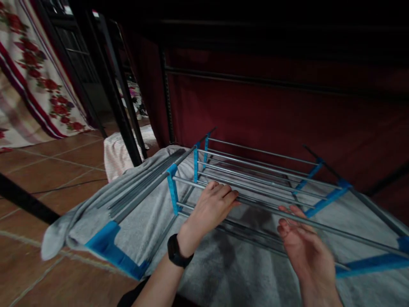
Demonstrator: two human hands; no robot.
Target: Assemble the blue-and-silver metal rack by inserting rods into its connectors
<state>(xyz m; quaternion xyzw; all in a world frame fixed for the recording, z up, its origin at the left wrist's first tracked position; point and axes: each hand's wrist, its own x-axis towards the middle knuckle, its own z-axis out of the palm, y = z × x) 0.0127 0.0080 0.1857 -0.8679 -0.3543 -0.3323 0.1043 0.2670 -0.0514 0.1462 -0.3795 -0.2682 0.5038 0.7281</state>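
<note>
Grey metal-rod rack with blue plastic connectors point(255, 175): laid on a grey cloth point(204, 264), centre of frame. Left hand point(211, 207): rested flat upon one rod, fingers loosely extended, nothing clasped. Right hand point(303, 245): held open just beside a nearer rod, lower right; contact cannot be told. Black wristband point(177, 251) is worn.
</note>
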